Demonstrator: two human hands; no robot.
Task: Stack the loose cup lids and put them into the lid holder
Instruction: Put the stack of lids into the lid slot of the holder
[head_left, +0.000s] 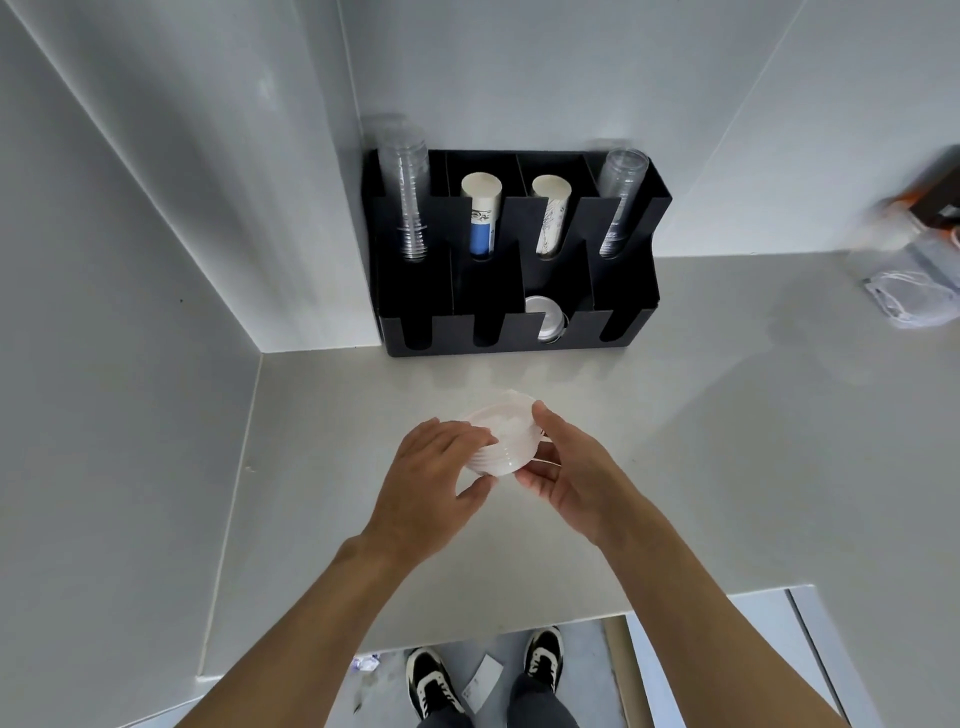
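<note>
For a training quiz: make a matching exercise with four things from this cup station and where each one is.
Things:
1. stack of white lids
2. tall clear cup stack
3. blue-printed paper cups
4. lids in holder

Places:
A. back row, second slot from left
B. front row, third slot from left
C. between both hands, above the counter
D. back row, far-left slot

Pairs: 1-C, 2-D, 3-A, 4-B

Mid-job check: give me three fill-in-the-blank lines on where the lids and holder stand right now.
1. The stack of white lids is held by ____ hands.
2. The black holder stands against the ____.
3. In its front row, lids fill the ____ slot from the left.

Missing: both; wall; third
</note>
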